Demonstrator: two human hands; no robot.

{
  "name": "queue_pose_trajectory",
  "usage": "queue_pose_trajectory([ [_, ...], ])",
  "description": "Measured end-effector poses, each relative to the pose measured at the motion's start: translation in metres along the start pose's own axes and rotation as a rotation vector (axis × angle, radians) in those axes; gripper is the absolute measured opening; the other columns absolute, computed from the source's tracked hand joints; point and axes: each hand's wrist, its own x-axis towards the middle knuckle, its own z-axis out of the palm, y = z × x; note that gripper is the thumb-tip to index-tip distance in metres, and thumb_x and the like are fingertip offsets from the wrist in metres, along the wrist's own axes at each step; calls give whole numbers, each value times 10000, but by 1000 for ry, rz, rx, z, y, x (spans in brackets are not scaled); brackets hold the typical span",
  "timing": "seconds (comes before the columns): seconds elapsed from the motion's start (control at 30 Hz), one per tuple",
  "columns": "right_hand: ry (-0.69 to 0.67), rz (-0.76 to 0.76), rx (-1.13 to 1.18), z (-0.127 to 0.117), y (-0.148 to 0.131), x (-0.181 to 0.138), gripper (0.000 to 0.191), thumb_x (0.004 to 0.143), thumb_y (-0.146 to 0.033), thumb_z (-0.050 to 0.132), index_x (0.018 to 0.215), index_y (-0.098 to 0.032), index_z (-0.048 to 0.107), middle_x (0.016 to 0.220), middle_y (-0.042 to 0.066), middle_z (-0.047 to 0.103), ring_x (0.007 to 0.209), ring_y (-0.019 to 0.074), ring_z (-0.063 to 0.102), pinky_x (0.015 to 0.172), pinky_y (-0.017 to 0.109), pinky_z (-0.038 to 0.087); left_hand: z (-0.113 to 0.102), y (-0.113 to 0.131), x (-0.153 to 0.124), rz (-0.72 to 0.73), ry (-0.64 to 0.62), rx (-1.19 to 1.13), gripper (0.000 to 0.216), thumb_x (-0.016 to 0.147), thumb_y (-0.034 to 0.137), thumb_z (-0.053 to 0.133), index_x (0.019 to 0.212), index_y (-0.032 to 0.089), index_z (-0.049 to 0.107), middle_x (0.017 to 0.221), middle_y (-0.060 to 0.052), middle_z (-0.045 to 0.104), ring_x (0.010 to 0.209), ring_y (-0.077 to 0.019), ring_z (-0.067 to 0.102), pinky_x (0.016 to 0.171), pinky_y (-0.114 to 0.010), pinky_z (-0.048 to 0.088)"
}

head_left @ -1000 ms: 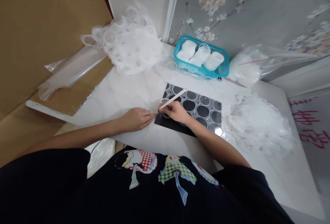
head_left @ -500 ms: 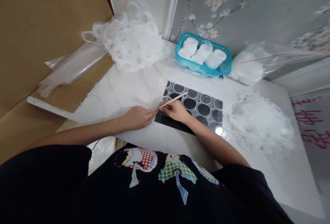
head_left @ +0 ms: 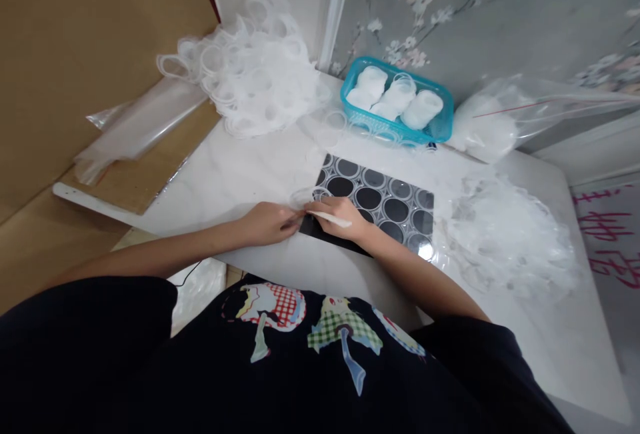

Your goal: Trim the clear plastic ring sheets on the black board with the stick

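Note:
A black sheet point(head_left: 395, 211) printed with rows of clear circles lies on the white table point(head_left: 280, 174). My right hand point(head_left: 345, 215) rests on its near-left corner, closed on a thin white stick point(head_left: 330, 220) that lies almost flat and points left. My left hand point(head_left: 267, 222) is just left of the sheet, its fingers pinched together at the corner where a clear ring point(head_left: 301, 196) of film lifts off. What the left fingers pinch is too small to make out.
A pile of clear plastic rings point(head_left: 250, 77) sits at the back left and a heap of clear film scraps point(head_left: 505, 237) at the right. A teal basket point(head_left: 397, 129) holds white rolls, beside a zip bag point(head_left: 490, 127). Cardboard point(head_left: 145, 174) overhangs the left edge.
The stick in my right hand has swung down from pointing up and right to lying low across the hand. Both hands stay at the sheet's near-left corner.

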Motion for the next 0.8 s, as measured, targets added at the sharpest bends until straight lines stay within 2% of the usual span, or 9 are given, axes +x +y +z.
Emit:
queue_pose_trajectory([
  [0.07, -41, -50, -19, -3, 7, 5, 220, 961, -223, 501, 1063, -172, 689, 777, 77, 662, 759, 212, 614, 688, 309, 456, -6, 0, 2, -38, -41, -80, 338, 938, 217, 537, 1243, 138, 657, 654, 29, 638, 629, -144, 597, 578, -228, 359],
  [0.13, 30, -42, 13, -15, 20, 18, 203, 957, -236, 523, 1050, -170, 691, 810, 85, 669, 791, 214, 613, 714, 315, 463, -11, 0, 4, -72, -65, -144, 365, 927, 217, 542, 1267, 145, 657, 598, 41, 594, 594, -140, 582, 585, -226, 364],
  [0.3, 707, 265, 251, -75, 50, 61, 319, 1018, -365, 412, 1046, -181, 672, 877, 74, 692, 777, 162, 614, 683, 293, 479, -12, -9, 5, -143, -93, -270, 379, 875, 278, 562, 1219, 201, 704, 526, 59, 524, 501, -123, 503, 582, -226, 366],
  [0.4, 979, 398, 528, -101, 35, 58, 295, 986, -407, 458, 974, -193, 660, 851, 48, 677, 582, 105, 537, 498, 235, 399, -13, -15, 2, -82, -71, -356, 340, 891, 308, 540, 1146, 191, 732, 535, 50, 519, 500, -111, 489, 562, -218, 358],
  [0.43, 1004, 438, 665, -106, 24, 51, 235, 943, -400, 540, 911, -198, 656, 824, 34, 671, 504, 82, 463, 437, 220, 339, -16, -15, 3, -62, -35, -391, 325, 899, 329, 539, 1106, 177, 738, 544, 47, 518, 509, -109, 490, 559, -217, 364],
  [0.5, 874, 517, 1039, -111, 0, 34, 164, 820, -352, 705, 820, -198, 649, 811, 17, 676, 440, 48, 337, 375, 206, 247, -26, -11, 11, -46, 128, -473, 317, 902, 382, 557, 1049, 158, 726, 598, 38, 531, 538, -109, 490, 560, -221, 391],
  [0.67, 630, 510, 1687, -128, -50, 5, 225, 675, -274, 844, 789, -198, 666, 836, -1, 667, 464, 29, 285, 329, 155, 183, -84, 34, 53, 158, 648, -543, 398, 919, 324, 601, 1303, 231, 557, 1096, -69, 616, 903, -164, 584, 777, -294, 508],
  [0.73, 626, 457, 1782, -138, -64, 0, 230, 666, -264, 859, 789, -203, 675, 806, -10, 654, 473, 29, 288, 327, 134, 175, -109, 56, 72, 267, 678, -504, 432, 915, 255, 596, 1341, 262, 520, 1258, -91, 575, 1086, -200, 571, 891, -347, 505],
  [0.8, 625, 412, 1816, -146, -75, -4, 239, 661, -280, 869, 787, -208, 679, 769, -17, 641, 487, 34, 317, 329, 120, 157, -125, 71, 89, 342, 601, -479, 436, 917, 218, 577, 1345, 275, 522, 1351, -95, 544, 1210, -232, 536, 967, -396, 488],
])
